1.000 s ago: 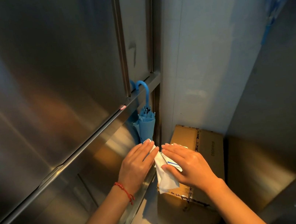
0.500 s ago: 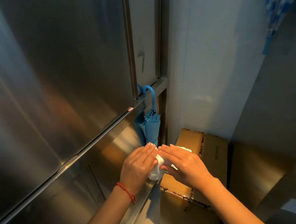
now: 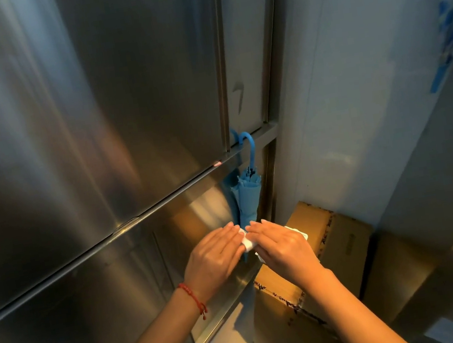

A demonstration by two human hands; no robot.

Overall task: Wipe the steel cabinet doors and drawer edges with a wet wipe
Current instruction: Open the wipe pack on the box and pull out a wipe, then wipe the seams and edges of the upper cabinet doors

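A tall steel cabinet door (image 3: 119, 99) fills the left and centre, with a lower steel door (image 3: 66, 330) beneath a horizontal edge (image 3: 165, 201). My left hand (image 3: 215, 257), with a red string bracelet, and my right hand (image 3: 283, 249) meet just in front of the lower door's right end. Between them is a bunched white wet wipe (image 3: 247, 242), mostly hidden by fingers. Both hands are closed on it, backs up. A white wipe packet (image 3: 297, 231) peeks out beyond my right hand.
A folded blue umbrella (image 3: 245, 192) hangs by its hook handle from the cabinet ledge just above my hands. Cardboard boxes (image 3: 340, 242) stand on the floor to the right, against a pale tiled wall (image 3: 355, 91). A steel ledge (image 3: 237, 285) runs under my hands.
The wipe hung loose and open a second ago; now it is bunched small between both hands. The view has shifted so the hands sit a little higher against the door.
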